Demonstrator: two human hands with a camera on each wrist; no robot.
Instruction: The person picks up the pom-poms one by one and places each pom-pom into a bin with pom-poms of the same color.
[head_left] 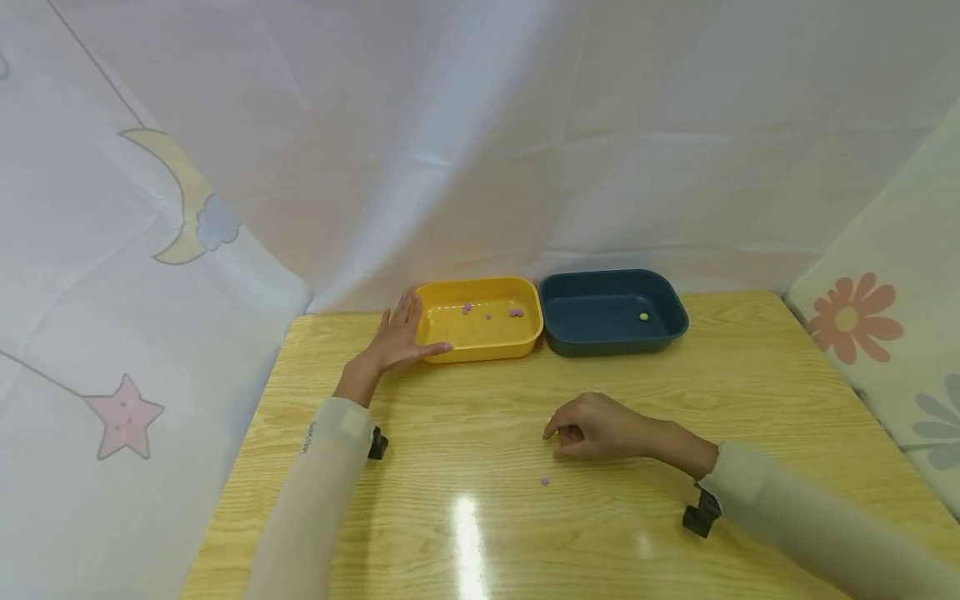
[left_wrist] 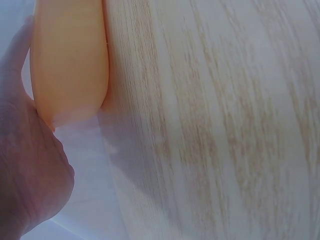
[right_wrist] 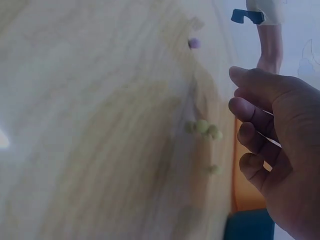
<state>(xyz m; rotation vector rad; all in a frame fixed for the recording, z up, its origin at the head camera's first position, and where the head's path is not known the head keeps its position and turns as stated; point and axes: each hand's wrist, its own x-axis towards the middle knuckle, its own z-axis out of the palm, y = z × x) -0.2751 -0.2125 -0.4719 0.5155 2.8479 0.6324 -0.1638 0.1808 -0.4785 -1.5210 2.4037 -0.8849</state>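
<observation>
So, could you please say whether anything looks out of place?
One purple ball and some yellowish balls lie loose on the table by the right hand, though similar ones sit in the yellow tray and blue tray.

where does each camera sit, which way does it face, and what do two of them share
Head: worn on the head, looking forward and down at the table, yellow tray and blue tray; left hand, right hand and both sleeves show.
Left wrist: worn there, looking past the left hand at the yellow tray; only that hand shows.
Right wrist: worn there, looking across the table at green balls; the right hand and part of the left arm show.
Shared: head and right wrist both show the purple ball on the table.
</observation>
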